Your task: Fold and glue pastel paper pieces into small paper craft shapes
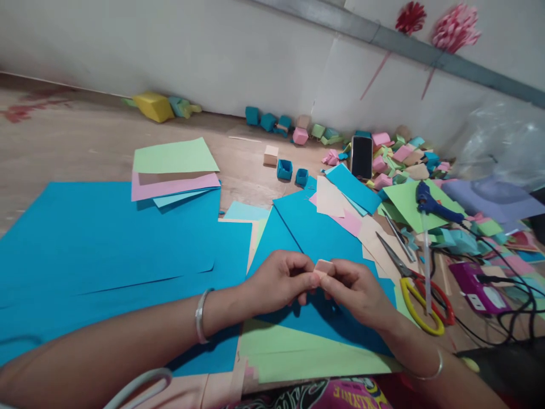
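Between my two hands is a small peach piece of folded paper. My left hand pinches its left side with thumb and fingers. On its right side, my right hand closes thumb and fingers against it. Both hands hover over blue paper sheets. Farther back stand a peach paper box and two small open blue paper boxes. To the right of my right hand lie scissors with yellow and red handles.
A blue glue gun rests on green paper at right, near a purple power socket with black cables. A phone leans by a heap of coloured paper pieces. Large blue sheets cover the left side.
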Demonstrator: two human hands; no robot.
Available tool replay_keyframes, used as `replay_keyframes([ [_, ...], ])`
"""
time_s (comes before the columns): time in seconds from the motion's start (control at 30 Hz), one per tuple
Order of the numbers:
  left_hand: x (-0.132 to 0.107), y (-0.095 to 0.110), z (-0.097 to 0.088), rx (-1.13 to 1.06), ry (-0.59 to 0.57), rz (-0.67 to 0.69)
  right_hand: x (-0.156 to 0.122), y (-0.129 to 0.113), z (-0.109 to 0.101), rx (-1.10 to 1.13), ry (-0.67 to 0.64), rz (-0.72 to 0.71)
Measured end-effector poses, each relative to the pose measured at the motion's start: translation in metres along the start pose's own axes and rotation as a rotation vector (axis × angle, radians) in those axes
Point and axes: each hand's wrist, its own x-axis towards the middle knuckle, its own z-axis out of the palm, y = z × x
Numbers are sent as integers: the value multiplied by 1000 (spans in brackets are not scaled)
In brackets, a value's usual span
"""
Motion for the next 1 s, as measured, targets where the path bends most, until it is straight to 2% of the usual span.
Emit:
replay_keyframes([
  [0.1, 2, -3, 0, -35, 88, 6, 1, 2, -1, -136, 96, -70],
  [0.3, 5, -4, 0, -156, 135, 77, 2, 0, -4, -228, 163, -223],
  [0.43, 4, -4, 1, -66, 155, 137, 3, 2, -4, -297, 180, -289],
  [0.53, 1, -4, -1, 179, 281, 274, 3, 6, -3, -272, 238, -279],
  [0.63, 0, -4, -6, 384, 413, 474, 2, 10, 0, -181, 293, -314],
  [0.73, 0, -4, -8, 484, 447, 658, -1, 11, 0, -220, 299, -486],
  [0.8, 1, -4, -8, 501, 436, 695, -2, 10, -1, -305, 292, -593],
  [0.87, 2, -3, -6, 429, 432, 626, -3, 10, -2, -369, 304, -654],
  [0.9, 2, -2, -5, 342, 438, 545, -4, 10, -2, -387, 320, -668],
  [0.97, 1, 0, -2, 97, 413, 302, -4, 10, -3, -410, 359, -684],
  [1.0, 1, 1, 0, -45, 361, 157, -4, 10, -3, -426, 373, -692],
])
